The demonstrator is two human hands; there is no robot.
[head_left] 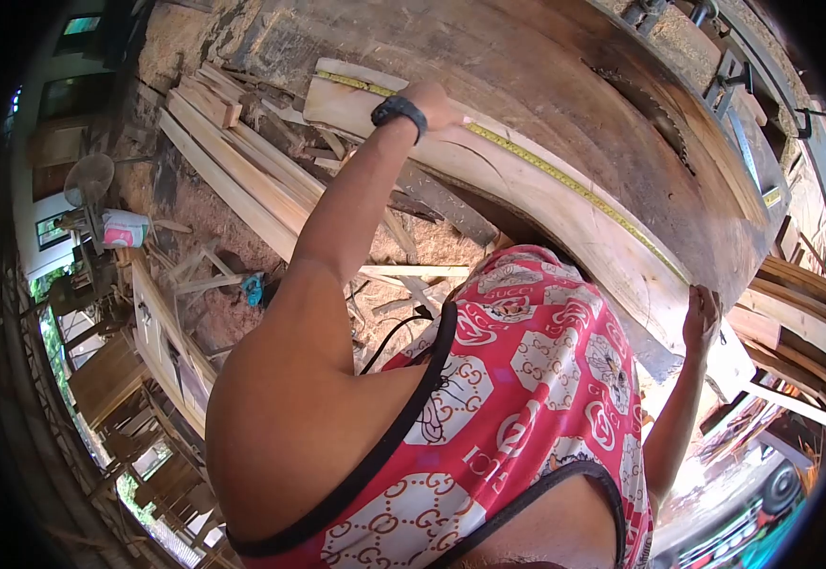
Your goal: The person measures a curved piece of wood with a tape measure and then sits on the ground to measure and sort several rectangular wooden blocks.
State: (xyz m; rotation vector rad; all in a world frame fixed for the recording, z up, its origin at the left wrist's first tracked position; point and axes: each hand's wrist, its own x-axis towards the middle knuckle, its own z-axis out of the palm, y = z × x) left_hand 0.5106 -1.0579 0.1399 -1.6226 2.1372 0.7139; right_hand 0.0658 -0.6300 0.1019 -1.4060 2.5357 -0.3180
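Observation:
A long pale wooden board (564, 213) with a curved edge lies across a brown work surface. Stretched along it is a yellow tape measure (564, 178), from the board's far left end to its right part. My left hand (432, 106), with a dark watch on the wrist, is closed over the tape near the left end, fingers against the board; its fingertips are partly hidden. At the tape's right end my right hand (702, 319) has its fingers curled round it, beside the board's edge. Whether the tape's case sits inside that hand is hidden.
A circular saw blade (664, 133) shows in a slot of the work surface (526, 57). Long wood strips (242, 161) lie at the left over sawdust, with more stacked planks (792, 313) at the right. A fan (89, 180) and a white-pink bucket (125, 229) stand further left.

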